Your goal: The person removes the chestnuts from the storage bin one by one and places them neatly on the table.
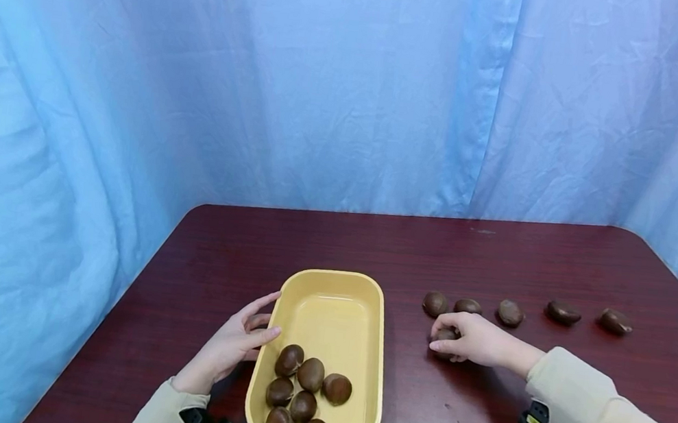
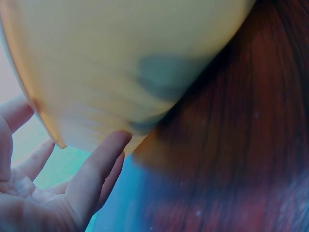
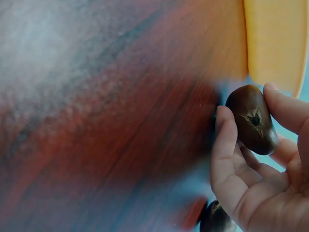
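Observation:
My right hand [image 1: 482,340] pinches a glossy brown chestnut [image 3: 251,120] between thumb and fingers, low over the table to the right of the tray. The right wrist view shows the nut's pale, star-like scar facing the camera. A yellow rectangular tray [image 1: 380,381] stands lengthwise in front of me, with several chestnuts [image 1: 302,407] gathered in its near half. At the tray's left side rests my left hand [image 1: 230,345], fingers spread and fairly straight, thumb touching the rim. Seen from the left wrist, those fingertips lie along the tray's outer wall [image 2: 106,63].
Several more chestnuts lie in a loose row to the right, from one [image 1: 435,304] just beyond my right hand to another [image 1: 615,322] near the table's right side. The dark red wooden table [image 1: 311,236] ends at a light blue curtain [image 1: 358,89].

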`<action>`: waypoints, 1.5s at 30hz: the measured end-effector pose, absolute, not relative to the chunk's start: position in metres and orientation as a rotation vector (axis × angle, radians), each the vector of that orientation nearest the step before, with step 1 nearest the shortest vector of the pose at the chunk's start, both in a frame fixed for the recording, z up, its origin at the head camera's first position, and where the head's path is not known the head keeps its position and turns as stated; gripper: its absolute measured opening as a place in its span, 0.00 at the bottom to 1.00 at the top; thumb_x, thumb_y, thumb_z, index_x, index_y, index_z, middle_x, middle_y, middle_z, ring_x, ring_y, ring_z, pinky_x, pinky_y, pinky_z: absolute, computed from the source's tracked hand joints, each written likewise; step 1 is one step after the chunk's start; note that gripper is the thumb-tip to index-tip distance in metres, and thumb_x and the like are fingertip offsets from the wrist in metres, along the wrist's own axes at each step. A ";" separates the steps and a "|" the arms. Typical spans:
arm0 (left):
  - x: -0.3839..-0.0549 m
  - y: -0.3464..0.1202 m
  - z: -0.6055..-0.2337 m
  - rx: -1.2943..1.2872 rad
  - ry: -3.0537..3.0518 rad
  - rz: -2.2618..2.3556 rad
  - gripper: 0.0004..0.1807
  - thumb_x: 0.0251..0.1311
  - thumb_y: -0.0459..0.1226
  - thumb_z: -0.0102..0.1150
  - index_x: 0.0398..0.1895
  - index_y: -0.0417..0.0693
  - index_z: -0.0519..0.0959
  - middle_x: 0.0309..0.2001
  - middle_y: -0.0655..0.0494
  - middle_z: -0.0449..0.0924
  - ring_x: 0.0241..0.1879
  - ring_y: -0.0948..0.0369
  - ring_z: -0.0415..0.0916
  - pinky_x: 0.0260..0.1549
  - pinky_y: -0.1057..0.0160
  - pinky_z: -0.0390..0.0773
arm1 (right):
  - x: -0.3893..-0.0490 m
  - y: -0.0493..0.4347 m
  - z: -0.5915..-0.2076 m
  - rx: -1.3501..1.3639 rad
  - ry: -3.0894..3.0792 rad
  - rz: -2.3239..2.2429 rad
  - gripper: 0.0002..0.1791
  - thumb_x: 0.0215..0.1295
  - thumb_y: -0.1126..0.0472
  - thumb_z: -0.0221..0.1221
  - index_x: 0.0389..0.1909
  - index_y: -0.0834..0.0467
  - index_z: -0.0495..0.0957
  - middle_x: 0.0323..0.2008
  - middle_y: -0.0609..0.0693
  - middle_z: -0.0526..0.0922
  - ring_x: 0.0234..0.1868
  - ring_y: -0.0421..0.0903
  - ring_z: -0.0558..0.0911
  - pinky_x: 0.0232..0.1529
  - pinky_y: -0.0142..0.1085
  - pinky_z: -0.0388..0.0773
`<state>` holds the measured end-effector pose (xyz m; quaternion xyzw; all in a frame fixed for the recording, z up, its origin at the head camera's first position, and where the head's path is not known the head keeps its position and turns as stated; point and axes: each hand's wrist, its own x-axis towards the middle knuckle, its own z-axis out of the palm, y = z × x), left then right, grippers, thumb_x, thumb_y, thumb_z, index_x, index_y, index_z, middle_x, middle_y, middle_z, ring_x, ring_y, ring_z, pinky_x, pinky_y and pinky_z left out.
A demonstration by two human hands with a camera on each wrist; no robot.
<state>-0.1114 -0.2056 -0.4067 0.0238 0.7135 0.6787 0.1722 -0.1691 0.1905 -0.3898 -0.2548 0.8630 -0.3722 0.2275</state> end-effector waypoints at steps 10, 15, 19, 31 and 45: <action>-0.111 -0.205 -0.407 0.070 2.025 1.926 0.37 0.66 0.36 0.54 0.74 0.49 0.50 0.62 0.30 0.62 0.46 0.54 0.79 0.41 0.52 0.82 | -0.169 0.187 -0.392 -0.656 2.403 -1.038 0.10 0.62 0.57 0.61 0.37 0.60 0.76 0.24 0.48 0.77 0.25 0.43 0.80 0.26 0.32 0.79; -0.110 -0.205 -0.408 0.069 2.020 1.926 0.37 0.65 0.37 0.55 0.74 0.49 0.50 0.62 0.31 0.63 0.47 0.54 0.79 0.41 0.53 0.82 | -0.169 0.187 -0.394 -0.652 2.462 -0.997 0.12 0.62 0.55 0.62 0.37 0.60 0.76 0.24 0.46 0.77 0.24 0.41 0.79 0.25 0.32 0.78; -0.110 -0.206 -0.409 0.073 2.010 1.933 0.38 0.65 0.37 0.56 0.74 0.49 0.50 0.62 0.31 0.63 0.47 0.54 0.79 0.41 0.53 0.82 | -0.168 0.187 -0.391 -0.665 2.532 -0.934 0.12 0.61 0.55 0.62 0.38 0.60 0.77 0.23 0.45 0.77 0.21 0.40 0.78 0.22 0.32 0.76; -0.110 -0.205 -0.408 0.071 2.024 1.927 0.38 0.64 0.38 0.57 0.74 0.49 0.50 0.62 0.31 0.63 0.47 0.54 0.79 0.41 0.52 0.82 | -0.165 0.187 -0.371 -0.539 2.596 -0.762 0.18 0.61 0.51 0.62 0.43 0.62 0.76 0.31 0.47 0.80 0.19 0.42 0.75 0.21 0.34 0.74; -0.112 -0.205 -0.409 0.065 2.028 1.933 0.37 0.65 0.36 0.56 0.74 0.49 0.51 0.62 0.31 0.63 0.47 0.55 0.79 0.41 0.53 0.82 | -0.175 0.142 -0.321 -0.709 2.690 -0.874 0.16 0.63 0.50 0.60 0.43 0.58 0.78 0.28 0.47 0.79 0.22 0.40 0.75 0.28 0.35 0.74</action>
